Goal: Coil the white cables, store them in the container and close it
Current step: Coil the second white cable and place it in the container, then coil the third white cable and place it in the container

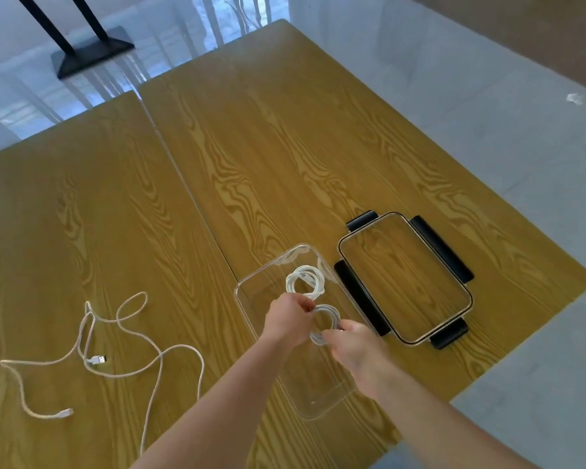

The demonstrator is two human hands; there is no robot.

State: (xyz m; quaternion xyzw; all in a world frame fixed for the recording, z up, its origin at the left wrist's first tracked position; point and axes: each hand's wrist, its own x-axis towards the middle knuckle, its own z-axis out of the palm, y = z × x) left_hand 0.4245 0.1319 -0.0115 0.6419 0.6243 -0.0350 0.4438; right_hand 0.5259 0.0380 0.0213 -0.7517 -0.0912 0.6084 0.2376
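Note:
A clear rectangular container [247,292] stands open on the wooden table. One coiled white cable [306,281] lies inside it at the far end. Over the container's middle, my left hand [286,319] and my right hand [356,343] both grip a second coiled white cable [329,316], each pinching one side of the loop. The container's clear lid [405,277], with black latches on its sides, lies flat to the right of the container. An uncoiled white cable [122,350] sprawls loose on the table at the left, its plugs showing.
The table [285,147] is made of two wooden tops joined along a seam left of the container. Its right edge runs close behind the lid. A black stand base [92,52] sits on the shiny floor beyond the table's far left.

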